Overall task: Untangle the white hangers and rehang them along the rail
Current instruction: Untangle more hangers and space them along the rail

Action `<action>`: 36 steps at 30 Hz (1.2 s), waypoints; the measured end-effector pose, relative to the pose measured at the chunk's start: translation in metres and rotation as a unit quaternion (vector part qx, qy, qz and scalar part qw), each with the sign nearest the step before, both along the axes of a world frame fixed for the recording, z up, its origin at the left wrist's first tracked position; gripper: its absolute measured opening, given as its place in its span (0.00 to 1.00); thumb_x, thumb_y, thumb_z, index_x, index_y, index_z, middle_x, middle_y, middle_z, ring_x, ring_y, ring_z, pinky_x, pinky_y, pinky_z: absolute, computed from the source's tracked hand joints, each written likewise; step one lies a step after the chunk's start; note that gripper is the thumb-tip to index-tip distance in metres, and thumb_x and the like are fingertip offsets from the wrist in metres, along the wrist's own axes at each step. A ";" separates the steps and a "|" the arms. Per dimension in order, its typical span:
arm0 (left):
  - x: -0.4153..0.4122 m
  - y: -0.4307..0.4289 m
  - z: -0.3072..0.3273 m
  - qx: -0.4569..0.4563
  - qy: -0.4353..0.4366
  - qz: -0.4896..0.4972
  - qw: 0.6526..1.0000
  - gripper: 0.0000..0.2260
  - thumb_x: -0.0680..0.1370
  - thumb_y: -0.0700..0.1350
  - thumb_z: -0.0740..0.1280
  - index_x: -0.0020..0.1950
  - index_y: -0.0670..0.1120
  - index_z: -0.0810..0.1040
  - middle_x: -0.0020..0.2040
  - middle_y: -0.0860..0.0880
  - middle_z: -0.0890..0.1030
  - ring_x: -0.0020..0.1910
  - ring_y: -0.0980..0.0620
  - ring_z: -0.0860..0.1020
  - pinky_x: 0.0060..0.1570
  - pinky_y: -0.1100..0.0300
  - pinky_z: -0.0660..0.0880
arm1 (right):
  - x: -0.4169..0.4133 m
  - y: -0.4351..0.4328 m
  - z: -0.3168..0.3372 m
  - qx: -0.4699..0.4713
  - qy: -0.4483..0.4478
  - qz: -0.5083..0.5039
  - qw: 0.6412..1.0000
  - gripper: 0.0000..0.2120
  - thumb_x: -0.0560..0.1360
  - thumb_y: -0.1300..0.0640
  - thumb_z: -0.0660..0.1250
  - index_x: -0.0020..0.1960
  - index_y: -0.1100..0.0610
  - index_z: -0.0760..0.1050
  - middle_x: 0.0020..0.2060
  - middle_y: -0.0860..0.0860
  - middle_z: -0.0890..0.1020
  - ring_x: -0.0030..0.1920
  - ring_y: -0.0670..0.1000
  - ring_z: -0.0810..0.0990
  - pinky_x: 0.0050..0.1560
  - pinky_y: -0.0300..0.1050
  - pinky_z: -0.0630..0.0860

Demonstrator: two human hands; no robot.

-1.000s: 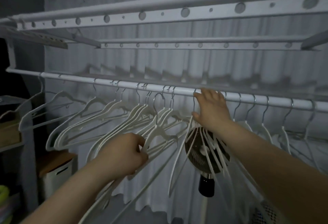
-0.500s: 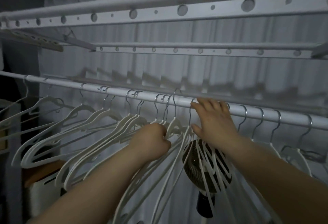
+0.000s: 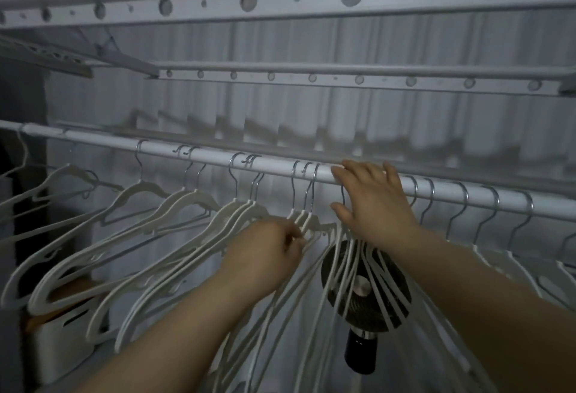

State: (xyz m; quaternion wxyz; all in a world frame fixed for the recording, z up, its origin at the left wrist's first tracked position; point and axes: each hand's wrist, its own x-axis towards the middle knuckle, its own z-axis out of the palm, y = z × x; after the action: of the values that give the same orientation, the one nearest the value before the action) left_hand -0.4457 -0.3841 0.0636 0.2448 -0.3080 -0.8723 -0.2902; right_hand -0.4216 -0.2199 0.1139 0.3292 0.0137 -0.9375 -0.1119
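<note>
Several white hangers hang by metal hooks from a white rail that runs across the view. Left of centre they bunch in tilted clusters; further right the hooks sit evenly spaced. My left hand grips the shoulders of a cluster of three hangers just below their hooks. My right hand rests on the rail with its fingers spread, the thumb below, next to a hook. Its palm covers the tops of a fanned bunch of hangers below it.
A dark round fan on a stand sits behind the fanned hangers. Two perforated white bars of a drying rack cross overhead. Pleated curtains fill the background. A white bin stands low at the left.
My left hand rose from lower down up to the hanger shoulders near the rail, and the held hanger's hook now sits on the rail. My right hand stayed on the rail.
</note>
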 end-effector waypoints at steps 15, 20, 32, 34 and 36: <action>-0.027 -0.024 -0.030 -0.119 -0.001 0.075 0.990 0.17 0.75 0.50 0.62 0.63 0.52 0.73 0.57 0.51 0.79 0.57 0.51 0.76 0.45 0.63 0.69 | -0.019 0.010 -0.014 0.077 0.156 0.020 0.985 0.26 0.56 0.55 0.67 0.54 0.62 0.78 0.48 0.59 0.83 0.45 0.60 0.83 0.49 0.62 0.75; -0.034 -0.031 -0.034 -0.126 0.020 0.113 0.985 0.11 0.77 0.48 0.59 0.55 0.47 0.77 0.53 0.48 0.81 0.54 0.48 0.77 0.44 0.61 0.70 | -0.017 0.013 -0.013 0.081 0.155 0.018 0.984 0.26 0.56 0.55 0.67 0.53 0.61 0.78 0.47 0.58 0.83 0.44 0.60 0.83 0.48 0.56 0.77; -0.038 -0.040 -0.027 -0.089 0.035 0.149 0.984 0.08 0.77 0.48 0.58 0.40 0.48 0.72 0.41 0.46 0.78 0.42 0.47 0.76 0.35 0.60 0.65 | -0.019 0.016 -0.015 0.080 0.163 0.026 0.983 0.26 0.57 0.56 0.67 0.54 0.62 0.78 0.48 0.60 0.83 0.45 0.61 0.82 0.50 0.55 0.76; -0.037 -0.038 -0.021 -0.092 0.042 0.146 0.984 0.08 0.77 0.48 0.58 0.40 0.48 0.72 0.35 0.48 0.73 0.47 0.46 0.78 0.37 0.61 0.64 | -0.019 0.015 -0.014 0.078 0.158 0.030 0.984 0.26 0.57 0.56 0.67 0.54 0.62 0.78 0.49 0.60 0.82 0.46 0.62 0.82 0.49 0.59 0.76; -0.037 -0.034 -0.014 -0.097 0.045 0.137 0.985 0.09 0.77 0.47 0.59 0.41 0.47 0.76 0.35 0.48 0.74 0.49 0.45 0.78 0.38 0.61 0.65 | -0.018 0.014 -0.014 0.073 0.150 0.030 0.985 0.26 0.58 0.56 0.67 0.55 0.63 0.77 0.50 0.60 0.82 0.47 0.62 0.82 0.49 0.60 0.76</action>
State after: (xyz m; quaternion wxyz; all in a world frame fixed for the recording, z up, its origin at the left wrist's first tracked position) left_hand -0.4823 -0.4176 0.0491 0.2901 -0.2205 -0.9185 -0.1536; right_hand -0.4395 -0.2059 0.0998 0.4676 0.0491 -0.8658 -0.1712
